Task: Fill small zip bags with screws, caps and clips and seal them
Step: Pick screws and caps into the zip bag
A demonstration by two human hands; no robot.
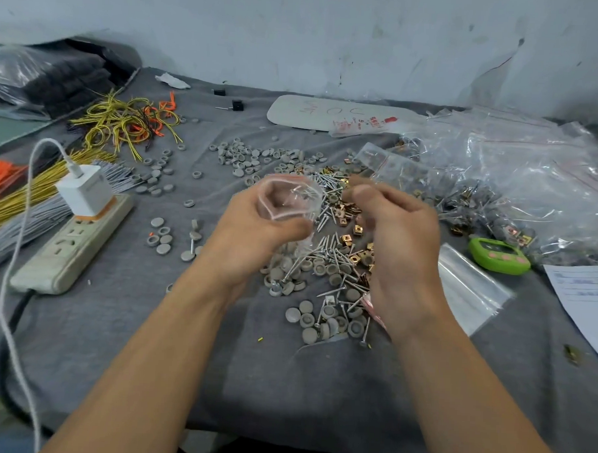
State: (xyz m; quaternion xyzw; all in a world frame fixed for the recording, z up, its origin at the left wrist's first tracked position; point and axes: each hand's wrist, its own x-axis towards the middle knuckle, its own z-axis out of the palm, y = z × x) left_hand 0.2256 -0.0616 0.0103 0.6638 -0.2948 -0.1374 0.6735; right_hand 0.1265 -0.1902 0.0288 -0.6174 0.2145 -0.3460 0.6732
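Bag, clear, mouth agape, gripped by left hand; right hand curled, hold unclear.

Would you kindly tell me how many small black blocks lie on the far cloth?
2: one black block by the far edge, a second block right and nearer, left of the white sheet. Others may hide under bags.

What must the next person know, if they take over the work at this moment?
Left hand: holds a small zip bag, mouth open.
Right hand: fingers curled beside the bag's mouth; blurred, so what its grip holds is unclear.
Loose screws, caps and clips: piled on the cloth under the hands.
Done: filled bags heaped at right; empty bags lie before them.
To do: fill this bag, seal it.
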